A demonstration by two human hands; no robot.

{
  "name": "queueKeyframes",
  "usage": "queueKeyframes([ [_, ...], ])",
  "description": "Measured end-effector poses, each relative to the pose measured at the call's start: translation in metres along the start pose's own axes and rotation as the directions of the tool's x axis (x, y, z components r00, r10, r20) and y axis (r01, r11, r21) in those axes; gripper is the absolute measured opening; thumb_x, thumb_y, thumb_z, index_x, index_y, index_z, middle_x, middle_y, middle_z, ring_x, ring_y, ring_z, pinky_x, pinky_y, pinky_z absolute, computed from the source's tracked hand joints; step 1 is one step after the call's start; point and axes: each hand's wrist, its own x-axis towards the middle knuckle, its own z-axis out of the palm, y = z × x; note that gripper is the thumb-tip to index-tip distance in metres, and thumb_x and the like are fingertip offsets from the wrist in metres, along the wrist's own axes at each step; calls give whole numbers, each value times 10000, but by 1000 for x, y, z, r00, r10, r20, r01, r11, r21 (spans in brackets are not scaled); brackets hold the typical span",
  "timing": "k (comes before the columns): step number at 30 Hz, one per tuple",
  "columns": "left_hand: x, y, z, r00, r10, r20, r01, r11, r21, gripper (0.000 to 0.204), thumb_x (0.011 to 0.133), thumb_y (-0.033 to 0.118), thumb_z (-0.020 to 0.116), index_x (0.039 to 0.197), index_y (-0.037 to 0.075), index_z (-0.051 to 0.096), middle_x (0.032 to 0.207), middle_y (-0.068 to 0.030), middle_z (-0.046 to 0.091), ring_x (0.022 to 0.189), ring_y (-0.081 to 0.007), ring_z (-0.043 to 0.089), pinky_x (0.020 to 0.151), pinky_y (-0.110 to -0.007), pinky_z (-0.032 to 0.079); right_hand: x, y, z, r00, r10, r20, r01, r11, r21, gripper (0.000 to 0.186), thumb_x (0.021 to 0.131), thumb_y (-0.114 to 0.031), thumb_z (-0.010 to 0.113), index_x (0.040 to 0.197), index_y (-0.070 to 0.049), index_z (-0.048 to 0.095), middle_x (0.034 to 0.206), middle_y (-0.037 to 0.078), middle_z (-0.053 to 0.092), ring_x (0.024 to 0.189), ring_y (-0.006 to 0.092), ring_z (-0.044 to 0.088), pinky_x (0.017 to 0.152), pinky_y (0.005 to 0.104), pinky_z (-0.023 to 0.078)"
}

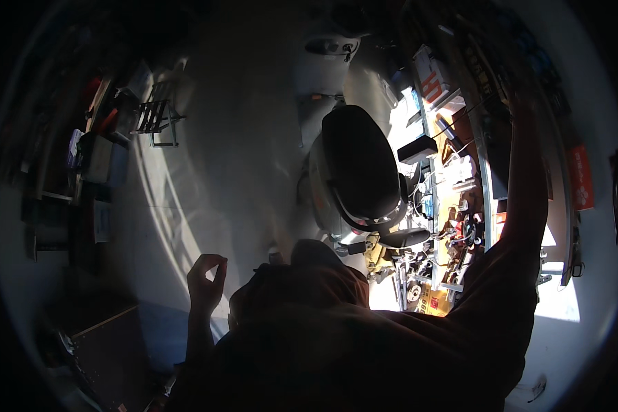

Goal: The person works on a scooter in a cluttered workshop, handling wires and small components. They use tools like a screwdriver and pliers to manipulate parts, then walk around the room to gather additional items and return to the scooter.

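My left hand (204, 280) hangs in the air beside my body, over the floor. Its fingers curl round until they meet the thumb in a loose loop, with nothing visible between them. My right arm (529, 178) is raised and stretched far forward on the right. Its hand (522, 96) reaches the dark upper shelf area, where deep shadow hides the fingers and anything they may hold. Nearby are an orange-and-white box (429, 82) and a long dark panel with pale lettering (479, 69).
A black office chair (360, 161) stands ahead of me. Right of it, sunlit shelves (453, 199) carry tools, cables and small parts. On the left are a folding stool (156, 117), boxes (97, 158) and a dark table (110, 350). A red sign (579, 177) hangs on the right.
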Motion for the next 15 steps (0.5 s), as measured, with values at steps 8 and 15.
queueKeyframes([
  [8, 148, 0, 20, 976, -94, 197, 154, 935, -318, 24, 900, 7, 601, 922, 1, 594, 903, -73, 662, 859, -138, 647, 763, -272, 511, 34, -134, 41, 982, -186, 42, 190, 929, -317, 460, 914, -318, 614, 1306, -98, 520, 1080, 100, 672, 976, 264, 663, 785, 360, 556],
  [15, 321, 8, 56, 894, -236, 380, 399, 804, -441, 45, 902, 33, 596, 932, -1, 594, 909, -76, 659, 876, -130, 613, 819, -276, 486, 66, -202, 127, 983, -166, -77, 176, 740, 649, 249, 881, -195, 655, 1095, -69, 663, 1074, 63, 685, 890, 183, 672, 762, 268, 546],
])
